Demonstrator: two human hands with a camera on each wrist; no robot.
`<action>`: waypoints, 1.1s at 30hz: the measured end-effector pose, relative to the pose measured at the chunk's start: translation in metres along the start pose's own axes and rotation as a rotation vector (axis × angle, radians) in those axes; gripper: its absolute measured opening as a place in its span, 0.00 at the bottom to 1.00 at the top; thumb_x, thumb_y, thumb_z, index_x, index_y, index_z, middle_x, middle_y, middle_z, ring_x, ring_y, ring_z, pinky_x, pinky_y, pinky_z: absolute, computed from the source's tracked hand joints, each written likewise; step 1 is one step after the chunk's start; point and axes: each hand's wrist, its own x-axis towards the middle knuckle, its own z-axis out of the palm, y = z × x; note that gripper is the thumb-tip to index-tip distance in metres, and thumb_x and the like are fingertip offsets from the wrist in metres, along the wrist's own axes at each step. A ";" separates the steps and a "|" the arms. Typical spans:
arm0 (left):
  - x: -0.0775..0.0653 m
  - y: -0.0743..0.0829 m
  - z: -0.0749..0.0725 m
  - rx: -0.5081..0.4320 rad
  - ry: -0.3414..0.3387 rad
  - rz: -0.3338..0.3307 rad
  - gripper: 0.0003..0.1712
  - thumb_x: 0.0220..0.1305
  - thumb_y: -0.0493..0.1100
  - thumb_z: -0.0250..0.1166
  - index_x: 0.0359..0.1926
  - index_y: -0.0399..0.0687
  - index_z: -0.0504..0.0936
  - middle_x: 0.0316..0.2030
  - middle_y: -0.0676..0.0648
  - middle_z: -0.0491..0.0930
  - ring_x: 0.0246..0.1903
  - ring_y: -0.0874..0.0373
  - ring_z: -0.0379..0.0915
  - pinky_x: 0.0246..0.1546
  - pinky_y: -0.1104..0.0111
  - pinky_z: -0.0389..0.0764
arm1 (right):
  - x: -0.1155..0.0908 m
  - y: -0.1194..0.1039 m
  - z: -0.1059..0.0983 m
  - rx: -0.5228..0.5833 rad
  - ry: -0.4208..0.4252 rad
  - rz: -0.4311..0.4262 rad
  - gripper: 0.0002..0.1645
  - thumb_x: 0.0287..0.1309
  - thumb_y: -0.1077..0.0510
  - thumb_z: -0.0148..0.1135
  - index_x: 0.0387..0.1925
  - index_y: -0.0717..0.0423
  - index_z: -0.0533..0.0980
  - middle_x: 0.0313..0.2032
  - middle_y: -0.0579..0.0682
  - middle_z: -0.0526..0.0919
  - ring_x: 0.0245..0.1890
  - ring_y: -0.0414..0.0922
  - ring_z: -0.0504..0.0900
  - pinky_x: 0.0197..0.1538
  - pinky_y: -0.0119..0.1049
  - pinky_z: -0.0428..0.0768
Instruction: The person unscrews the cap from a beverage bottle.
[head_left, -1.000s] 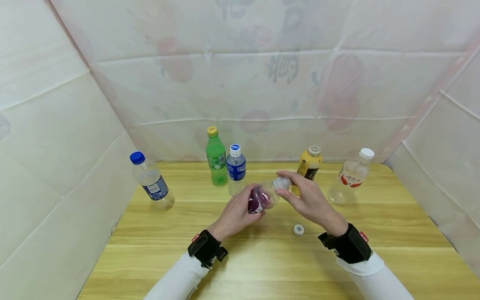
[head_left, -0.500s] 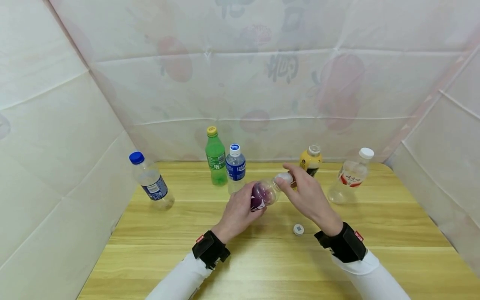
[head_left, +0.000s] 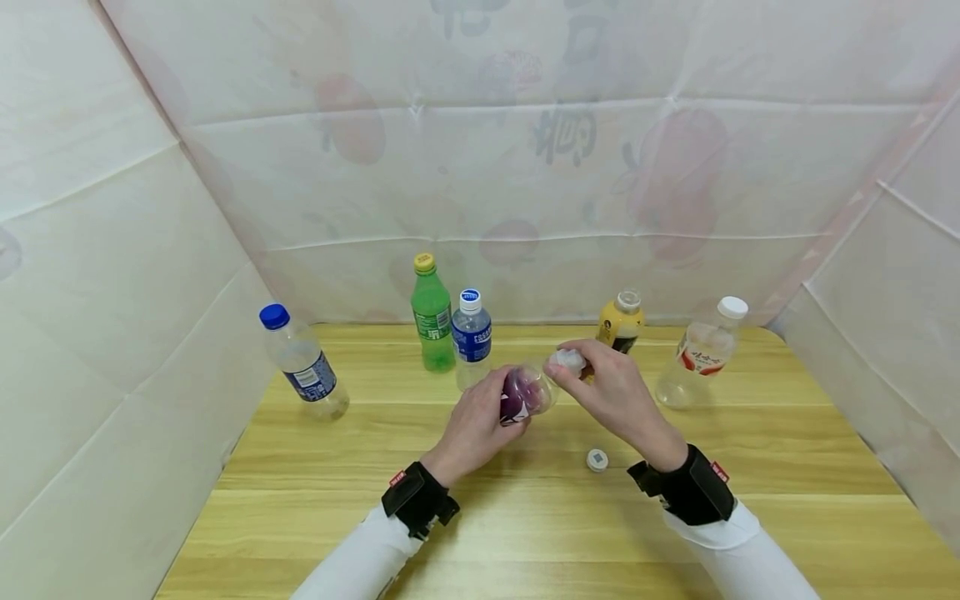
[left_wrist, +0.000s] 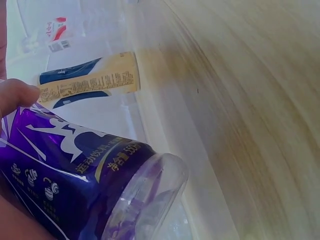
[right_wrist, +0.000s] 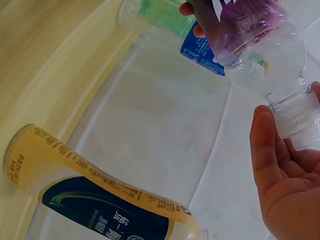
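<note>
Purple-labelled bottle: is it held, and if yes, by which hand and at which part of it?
Yes. The left hand grips the purple-labelled bottle round its labelled body, and the right hand pinches its whitish cap.

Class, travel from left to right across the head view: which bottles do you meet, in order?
Blue-capped bottle → green bottle → bottle with a blue-and-white cap → purple-labelled bottle in the left hand → yellow bottle → clear bottle with a white cap.
</note>
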 end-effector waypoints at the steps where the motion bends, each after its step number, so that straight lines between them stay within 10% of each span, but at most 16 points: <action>1: 0.000 0.000 0.000 -0.004 0.001 0.001 0.40 0.58 0.42 0.78 0.67 0.37 0.69 0.56 0.41 0.81 0.55 0.49 0.79 0.58 0.58 0.81 | 0.000 0.000 0.000 0.009 -0.005 -0.007 0.20 0.62 0.59 0.73 0.51 0.67 0.80 0.35 0.53 0.84 0.31 0.43 0.83 0.34 0.43 0.85; 33: -0.002 -0.004 -0.004 -0.037 -0.041 -0.005 0.42 0.56 0.41 0.79 0.68 0.35 0.69 0.58 0.38 0.79 0.56 0.46 0.79 0.60 0.55 0.80 | -0.004 0.009 -0.006 0.173 -0.129 -0.157 0.26 0.63 0.68 0.70 0.61 0.65 0.74 0.49 0.55 0.84 0.42 0.41 0.82 0.42 0.34 0.83</action>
